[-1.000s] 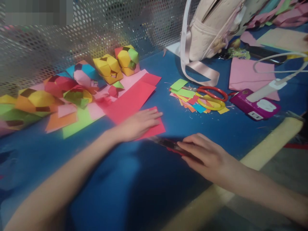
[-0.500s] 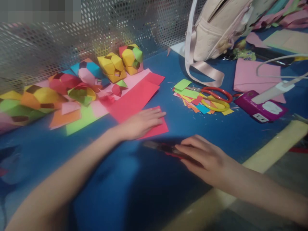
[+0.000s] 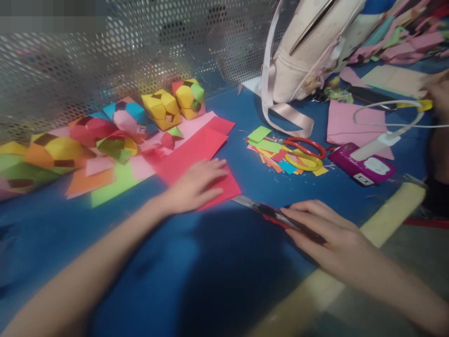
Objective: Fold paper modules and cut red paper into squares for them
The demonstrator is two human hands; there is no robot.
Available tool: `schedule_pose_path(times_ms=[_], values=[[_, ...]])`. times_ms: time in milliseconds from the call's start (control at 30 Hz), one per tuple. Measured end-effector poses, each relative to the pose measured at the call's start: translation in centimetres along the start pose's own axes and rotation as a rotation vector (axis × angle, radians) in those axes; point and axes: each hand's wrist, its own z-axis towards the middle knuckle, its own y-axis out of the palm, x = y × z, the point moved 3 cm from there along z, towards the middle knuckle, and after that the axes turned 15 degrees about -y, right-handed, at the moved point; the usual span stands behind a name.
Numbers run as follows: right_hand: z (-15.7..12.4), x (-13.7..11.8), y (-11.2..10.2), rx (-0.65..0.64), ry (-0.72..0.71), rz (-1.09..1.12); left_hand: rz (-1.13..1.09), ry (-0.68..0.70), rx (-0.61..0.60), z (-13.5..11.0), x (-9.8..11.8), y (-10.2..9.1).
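Note:
My left hand [image 3: 198, 187] lies flat with fingers stretched over a small piece of red paper [image 3: 229, 185], pressing it to the blue tabletop. In my right hand [image 3: 322, 224] is a utility knife [image 3: 277, 215], its blade pointing left. The blade tip is at the paper's lower right corner; whether it touches the paper I cannot tell. Larger red sheets [image 3: 196, 150] lie just behind my left hand. Some red shows under the knife's body, partly hidden by it.
Folded paper shapes [image 3: 161, 107] line a perforated metal panel [image 3: 140, 51]. Scissors with red handles [image 3: 308, 145] lie on paper scraps [image 3: 273, 152]. Beyond are a purple box with a white plug [image 3: 365, 164], pink paper [image 3: 351, 121] and a pale bag [image 3: 298, 61]. Another person's hand [image 3: 438, 91] is at far right.
The knife has moved right, from in front of the paper to its lower right corner. My left hand stays on the paper. Another person's hand has come into view at right.

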Motion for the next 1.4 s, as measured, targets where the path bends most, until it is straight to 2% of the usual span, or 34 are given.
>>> schedule_pose_path(times_ms=[233,467,1033,1200,1400], values=[[0.2,0.6,0.0,-0.003,0.003,-0.037,0.097,-0.099,-0.052,-0.5,-0.5,-0.4],[0.4,1.0,-0.2,0.034,0.002,-0.121,0.135,-0.083,-0.047,-0.9,-0.2,0.1],[2.9,0.7,-0.7,0.136,-0.011,-0.163,-0.014,-0.007,0.125,-1.3,-0.3,-0.1],[3.5,0.4,-0.9,0.16,-0.045,-0.151,0.014,0.064,0.177,-1.7,-0.2,-0.2],[2.8,1.1,-0.4,0.188,-0.057,-0.178,0.075,0.106,0.268,-2.2,-0.4,-0.3]])
